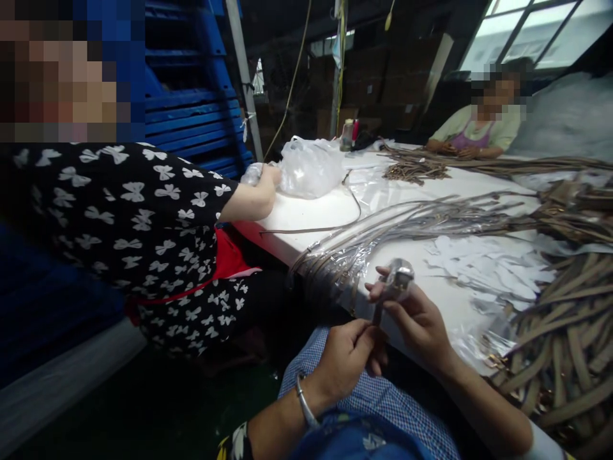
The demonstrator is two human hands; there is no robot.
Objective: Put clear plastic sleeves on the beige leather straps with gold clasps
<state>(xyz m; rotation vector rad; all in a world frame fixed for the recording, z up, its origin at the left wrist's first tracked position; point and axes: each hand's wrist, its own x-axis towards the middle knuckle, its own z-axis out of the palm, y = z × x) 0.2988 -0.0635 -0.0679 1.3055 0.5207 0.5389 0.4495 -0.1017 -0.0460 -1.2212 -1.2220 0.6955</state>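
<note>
My left hand [352,358], with a silver bangle at the wrist, is closed in a pinch on the lower part of a narrow brown strap [377,313]. Around the strap's upper end, a shiny end wrapped in clear plastic [401,273], my right hand [424,322] has its thumb and fingers closed. What lies under the wrap cannot be made out. Both hands are close together above my lap, at the front edge of the white table [412,255]. Just beyond them lies a bundle of brown straps [354,252] with plastic-wrapped ends hanging over the edge.
White paper strips [488,265] lie right of centre. A large heap of brown straps [569,338] fills the right side. At left, a co-worker in a patterned top [158,217] reaches toward a clear plastic bag [311,169]. Another person [479,131] sits across the table.
</note>
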